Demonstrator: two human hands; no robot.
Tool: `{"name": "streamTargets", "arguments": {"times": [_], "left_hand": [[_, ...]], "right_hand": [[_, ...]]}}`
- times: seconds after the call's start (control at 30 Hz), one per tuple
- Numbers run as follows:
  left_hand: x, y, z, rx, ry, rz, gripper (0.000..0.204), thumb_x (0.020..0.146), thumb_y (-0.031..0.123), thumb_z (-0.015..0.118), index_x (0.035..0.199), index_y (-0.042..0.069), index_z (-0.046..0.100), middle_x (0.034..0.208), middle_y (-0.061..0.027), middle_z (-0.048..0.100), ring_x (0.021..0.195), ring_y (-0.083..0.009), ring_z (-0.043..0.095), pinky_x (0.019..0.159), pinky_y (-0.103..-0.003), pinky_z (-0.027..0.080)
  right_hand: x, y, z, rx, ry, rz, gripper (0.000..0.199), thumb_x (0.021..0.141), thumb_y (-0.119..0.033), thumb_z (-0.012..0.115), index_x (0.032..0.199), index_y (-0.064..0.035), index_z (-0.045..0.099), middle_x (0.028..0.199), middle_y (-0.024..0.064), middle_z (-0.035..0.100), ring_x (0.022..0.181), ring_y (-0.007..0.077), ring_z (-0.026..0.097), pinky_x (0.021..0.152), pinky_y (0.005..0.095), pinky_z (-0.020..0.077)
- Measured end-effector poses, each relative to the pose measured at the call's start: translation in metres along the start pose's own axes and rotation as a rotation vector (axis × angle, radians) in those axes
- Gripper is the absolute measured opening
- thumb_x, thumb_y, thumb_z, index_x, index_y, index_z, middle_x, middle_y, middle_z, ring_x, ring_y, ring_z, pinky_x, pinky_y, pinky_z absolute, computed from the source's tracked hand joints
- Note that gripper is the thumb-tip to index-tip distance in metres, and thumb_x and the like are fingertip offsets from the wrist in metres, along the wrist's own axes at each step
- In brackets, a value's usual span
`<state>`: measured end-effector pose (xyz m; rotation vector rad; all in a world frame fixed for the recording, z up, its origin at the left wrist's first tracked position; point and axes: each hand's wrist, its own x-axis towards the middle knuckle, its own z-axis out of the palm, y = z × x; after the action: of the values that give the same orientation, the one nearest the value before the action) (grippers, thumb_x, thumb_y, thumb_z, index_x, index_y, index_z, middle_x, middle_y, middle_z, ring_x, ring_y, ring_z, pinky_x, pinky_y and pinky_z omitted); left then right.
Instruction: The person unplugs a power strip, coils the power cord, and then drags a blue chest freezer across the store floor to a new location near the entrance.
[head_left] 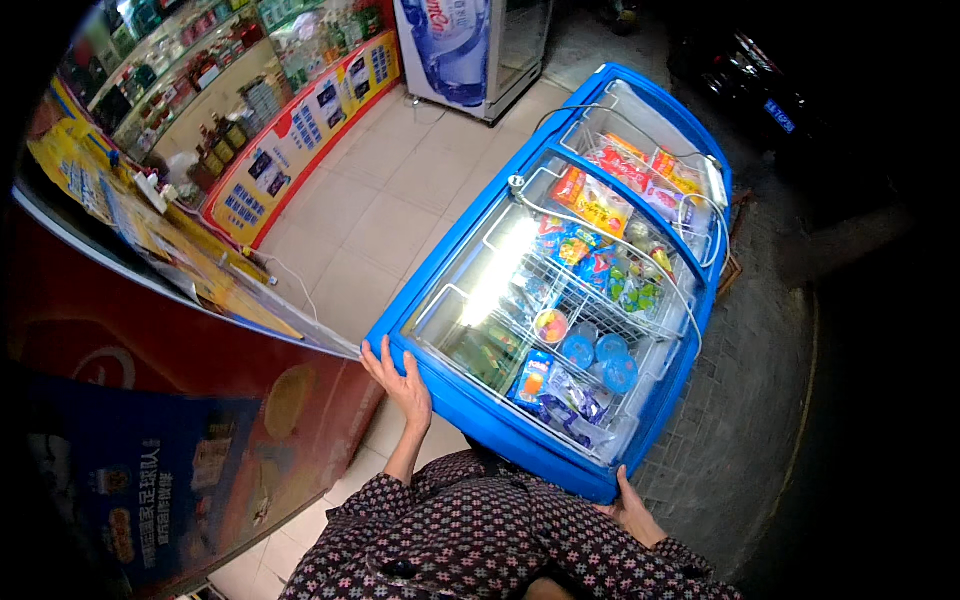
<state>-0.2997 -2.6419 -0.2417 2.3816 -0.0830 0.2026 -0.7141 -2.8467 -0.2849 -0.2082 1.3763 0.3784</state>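
A blue chest freezer (470,412) with a curved glass lid stands in front of me, its near end close to my body. At its near left corner, my left hand (403,388) rests with fingers spread against the blue frame. My right hand (634,514) grips the near right corner, one digit up along the edge and the others partly hidden by the frame. Through the glass show wire baskets (575,298) with colourful packets (598,207) and blue-lidded tubs (612,362). A pale power cord with a plug (517,184) lies across the lid.
A curved counter (300,140) with bottles runs along the left, and a red panel (200,350) stands nearer me. An upright drinks cooler (450,50) is at the back. Tiled floor (390,190) lies left of the freezer, dark paving (740,400) right. A parked vehicle (760,100) is far right.
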Motion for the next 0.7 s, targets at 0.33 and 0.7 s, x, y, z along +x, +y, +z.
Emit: {"name": "streamTargets", "arguments": {"times": [0.33,0.7], "left_hand": [[0.001,-0.038,0.016,-0.007,0.018,0.101,0.041,0.092,0.018,0.050,0.129,0.002,0.047,0.147,-0.0200,0.021,0.136,-0.0358,0.018,0.111,-0.047,0.016],[0.028,-0.088,0.047,0.014,-0.097,0.252,0.044,0.093,0.026,0.049,0.129,0.000,0.047,0.139,-0.0222,0.032,0.126,-0.0349,0.035,0.105,-0.042,0.026]], "right_hand": [[0.003,0.012,-0.015,-0.176,-0.119,0.005,0.103,0.076,-0.069,0.053,0.147,-0.0131,0.005,0.149,0.0165,0.018,0.135,0.0322,0.026,0.094,0.0496,0.0481],[0.053,0.053,-0.045,-0.200,-0.391,-0.174,0.105,0.075,-0.074,0.050,0.148,-0.0160,0.002,0.152,0.0141,0.006,0.139,0.0322,0.011,0.102,0.0611,0.0299]]}}
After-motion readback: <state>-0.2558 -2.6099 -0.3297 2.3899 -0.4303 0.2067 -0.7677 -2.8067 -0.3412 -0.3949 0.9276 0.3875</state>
